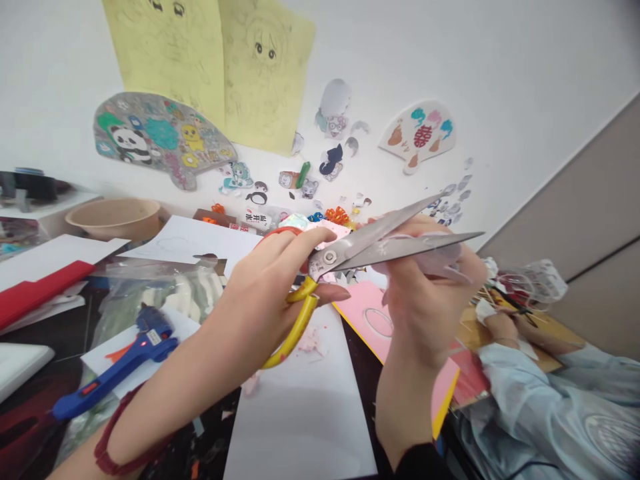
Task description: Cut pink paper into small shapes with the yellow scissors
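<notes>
My left hand is closed round the yellow and orange handles of a pair of scissors. Their long metal blades are spread apart and point right, in front of my right hand. Thin, pale pink, see-through material is pinched in my right hand, close behind the blades; whether the blades touch it I cannot tell. Under my hands lies a white sheet of paper with small pink scraps on it. Pink card with an oval outline lies partly behind my right wrist.
A blue glue gun lies at left, beside a clear plastic bag. Behind stands a tan bowl. A red long-shaped object sits at far left. At right, another person's hand and pale sleeve are close by.
</notes>
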`<state>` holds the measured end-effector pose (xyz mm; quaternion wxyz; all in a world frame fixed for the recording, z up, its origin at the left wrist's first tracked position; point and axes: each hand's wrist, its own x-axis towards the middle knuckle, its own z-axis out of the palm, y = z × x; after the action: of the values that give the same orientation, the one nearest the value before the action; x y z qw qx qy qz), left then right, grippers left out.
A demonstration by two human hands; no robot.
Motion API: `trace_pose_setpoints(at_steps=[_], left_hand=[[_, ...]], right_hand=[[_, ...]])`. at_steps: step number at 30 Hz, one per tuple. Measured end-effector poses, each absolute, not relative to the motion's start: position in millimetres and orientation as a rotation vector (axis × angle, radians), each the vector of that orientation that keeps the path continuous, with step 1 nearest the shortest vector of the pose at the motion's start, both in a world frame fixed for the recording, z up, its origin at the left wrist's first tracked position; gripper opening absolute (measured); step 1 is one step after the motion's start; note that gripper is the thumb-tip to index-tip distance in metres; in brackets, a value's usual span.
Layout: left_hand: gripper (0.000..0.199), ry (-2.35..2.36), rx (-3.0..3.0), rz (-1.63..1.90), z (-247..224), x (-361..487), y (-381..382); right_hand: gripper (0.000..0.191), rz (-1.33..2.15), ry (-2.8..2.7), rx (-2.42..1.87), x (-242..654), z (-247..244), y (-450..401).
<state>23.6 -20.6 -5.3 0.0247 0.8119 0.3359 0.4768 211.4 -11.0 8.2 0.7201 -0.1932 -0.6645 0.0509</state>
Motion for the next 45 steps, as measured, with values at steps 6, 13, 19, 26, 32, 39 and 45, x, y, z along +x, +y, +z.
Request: trace_pose_setpoints(at_steps=[6,13,19,26,32,39,45], left_hand=[[0.043,0.989,2.520,1.521,-8.2,23.2,-18.0],[0.038,1.020,2.503,1.487,-5.6,25.0,-18.4],[0.036,1.029,2.518,1.489,-4.6,24.7,-20.6],[0.026,1.039,2.513,1.486,-2.1,22.8,-21.5],[0.030,0.966,2.308,1.469,-6.6,15.6,-18.1],[0.049,0.893,2.236,1.480,-12.9,16.4,-13.3],[0.066,0.828,2.208,1.534,-17.2,24.9,-8.2]], right_hand=[[0.012,0.059,-1.464,-0.417,210.3,9.5,-8.2],[0.018,0.101,-1.480,-0.418,208.5,12.4,-12.1],[0.013,0.127,-1.445,-0.410,208.7,9.6,-7.4],[0.012,0.167,-1.454,-0.473,212.1,8.5,-9.6],[0.008,0.154,-1.429,-0.456,207.7,8.9,-10.6],[0.008,0.190,-1.405,-0.485,207.2,4.2,-4.1],[0.003,0.186,-1.444,-0.493,206.8,4.1,-4.6]])
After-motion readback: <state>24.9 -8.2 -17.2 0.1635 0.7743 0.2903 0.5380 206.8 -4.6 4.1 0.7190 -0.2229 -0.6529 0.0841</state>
